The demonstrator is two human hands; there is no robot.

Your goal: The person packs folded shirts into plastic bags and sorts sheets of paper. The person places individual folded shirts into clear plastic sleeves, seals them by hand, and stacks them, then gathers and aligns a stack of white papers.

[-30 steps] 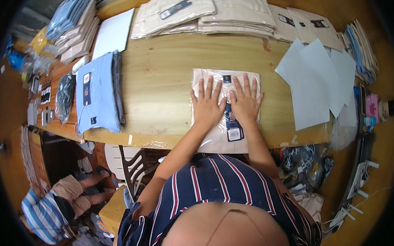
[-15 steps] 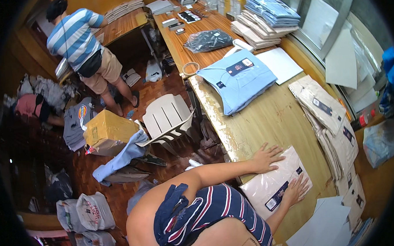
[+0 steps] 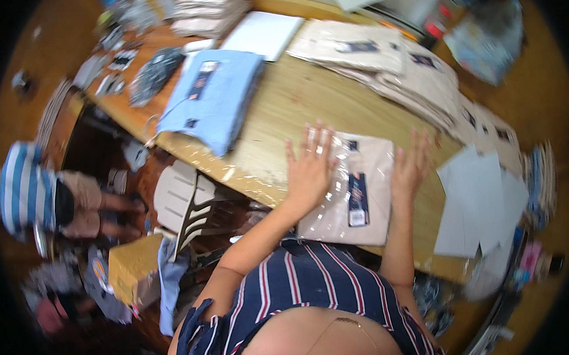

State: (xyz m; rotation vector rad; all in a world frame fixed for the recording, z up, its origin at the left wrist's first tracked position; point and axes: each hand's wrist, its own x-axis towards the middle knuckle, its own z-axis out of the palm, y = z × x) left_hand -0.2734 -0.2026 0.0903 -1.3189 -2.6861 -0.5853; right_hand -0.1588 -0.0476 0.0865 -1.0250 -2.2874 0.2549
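My left hand (image 3: 312,171) spreads wide over a flat, rectangular, beige, plastic-wrapped garment (image 3: 378,185); my right hand (image 3: 411,169) spreads at its right edge; light, even pressure should limit creases.

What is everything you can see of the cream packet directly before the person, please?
The cream packet is a flat, roughly rectangular bundle, apparently folded cloth in clear, shiny plastic, with glare toward its left. A small dark label sits near its far end; nearer runs a long dark tag with a white patch. It lies flat at the front of the wooden table. The left grip lies over its left edge; the right grip is beside its right edge, contact unclear.
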